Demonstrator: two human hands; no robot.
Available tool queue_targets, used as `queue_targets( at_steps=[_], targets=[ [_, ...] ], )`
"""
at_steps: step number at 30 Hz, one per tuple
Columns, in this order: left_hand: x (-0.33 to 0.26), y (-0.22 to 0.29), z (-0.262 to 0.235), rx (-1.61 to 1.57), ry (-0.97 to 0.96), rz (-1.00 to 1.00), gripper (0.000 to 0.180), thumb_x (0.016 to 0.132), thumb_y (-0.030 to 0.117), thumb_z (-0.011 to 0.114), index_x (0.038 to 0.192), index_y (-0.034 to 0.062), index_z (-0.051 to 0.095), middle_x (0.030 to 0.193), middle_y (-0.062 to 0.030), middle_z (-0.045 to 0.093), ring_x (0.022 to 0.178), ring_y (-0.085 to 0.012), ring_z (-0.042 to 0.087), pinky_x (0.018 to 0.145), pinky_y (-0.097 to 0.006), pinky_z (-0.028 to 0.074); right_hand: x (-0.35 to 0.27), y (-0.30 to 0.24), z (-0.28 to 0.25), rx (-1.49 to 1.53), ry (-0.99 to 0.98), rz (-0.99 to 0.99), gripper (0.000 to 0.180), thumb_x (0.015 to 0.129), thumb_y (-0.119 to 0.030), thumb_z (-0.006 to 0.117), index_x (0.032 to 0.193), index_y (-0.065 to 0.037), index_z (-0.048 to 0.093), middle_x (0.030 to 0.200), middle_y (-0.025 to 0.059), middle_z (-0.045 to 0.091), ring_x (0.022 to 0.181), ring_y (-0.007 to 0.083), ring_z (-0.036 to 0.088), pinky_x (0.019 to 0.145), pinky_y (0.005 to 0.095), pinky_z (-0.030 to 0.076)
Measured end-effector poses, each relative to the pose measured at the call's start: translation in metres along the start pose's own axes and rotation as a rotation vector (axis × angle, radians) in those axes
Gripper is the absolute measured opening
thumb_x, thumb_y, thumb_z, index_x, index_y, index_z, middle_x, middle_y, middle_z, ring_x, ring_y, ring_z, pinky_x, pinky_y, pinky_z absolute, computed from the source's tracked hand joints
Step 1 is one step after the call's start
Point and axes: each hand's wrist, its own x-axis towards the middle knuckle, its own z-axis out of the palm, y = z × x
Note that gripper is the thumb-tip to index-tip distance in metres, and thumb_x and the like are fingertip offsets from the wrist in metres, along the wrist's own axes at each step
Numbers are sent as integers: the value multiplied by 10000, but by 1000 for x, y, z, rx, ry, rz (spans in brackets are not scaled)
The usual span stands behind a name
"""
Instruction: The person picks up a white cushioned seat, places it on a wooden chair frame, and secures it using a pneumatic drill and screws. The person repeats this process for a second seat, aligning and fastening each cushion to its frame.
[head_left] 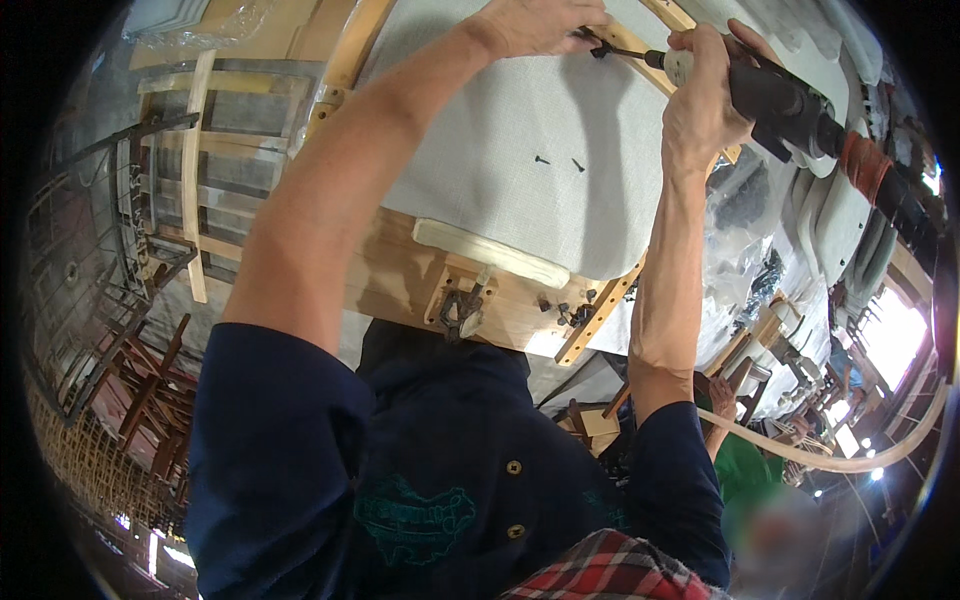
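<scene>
My right hand (700,95) is wrapped round a dark power screwdriver (778,100) with a hose at its back end. Its long bit points left, to a small dark part (600,48) at the far edge of a pale fabric-covered panel (480,130). At that part my left hand (540,25) has its fingers pinched together; what they grip is too small to make out. Two dark screws, a left screw (542,160) and a right screw (578,165), lie on the fabric between my forearms.
Along the workbench's near edge (390,265) are a cream padded bar (490,252), a metal clamp (462,308), several small dark pieces (575,315) and a drilled wooden strip (600,320). Wooden frames (200,170) stand left. Clear plastic (735,225) and a person in green (745,465) are right.
</scene>
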Motion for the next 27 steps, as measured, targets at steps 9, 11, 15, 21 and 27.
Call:
queue_targets(
  at_steps=[9, 11, 15, 21, 27],
  targets=[
    [2, 3, -4, -19, -9, -7, 384, 710, 231, 796, 1072, 188, 676, 988, -12, 629, 1024, -248, 573, 920, -401, 488, 11, 4, -17, -163, -1, -235, 170, 888, -43, 613, 1045, 23, 608, 736, 108, 717, 717, 211, 720, 691, 314, 582],
    [-3, 0, -1, 27, -1, -25, 368, 727, 266, 789, 1075, 200, 685, 989, -2, 630, 1023, -239, 570, 923, -396, 489, 13, -8, -9, 260, 112, 9, 158, 880, -60, 622, 1017, 17, 606, 729, 123, 712, 702, 235, 725, 691, 336, 592],
    [1, 3, 1, 2, 42, -5, 349, 760, 310, 768, 1087, 217, 694, 989, 11, 631, 1023, -230, 565, 934, -387, 488, 16, -8, -16, 496, 146, 128, 149, 866, -40, 626, 1006, 7, 613, 743, 138, 703, 690, 250, 731, 688, 361, 612],
    [-2, 4, -6, 22, 5, -22, 359, 753, 283, 781, 1095, 220, 692, 983, 18, 630, 1019, -227, 562, 941, -380, 484, 11, 30, -16, -112, -16, -530, 417, 790, 196, 580, 1143, -22, 621, 881, 109, 699, 753, 224, 743, 726, 338, 623],
    [4, 9, -13, -65, 2, -38, 325, 750, 226, 784, 1067, 244, 717, 956, 29, 626, 988, -217, 559, 917, -370, 485, 10, 24, -17, -261, -42, -586, 472, 761, 207, 593, 1167, -31, 615, 887, 77, 701, 784, 215, 746, 740, 316, 615]
  ],
)
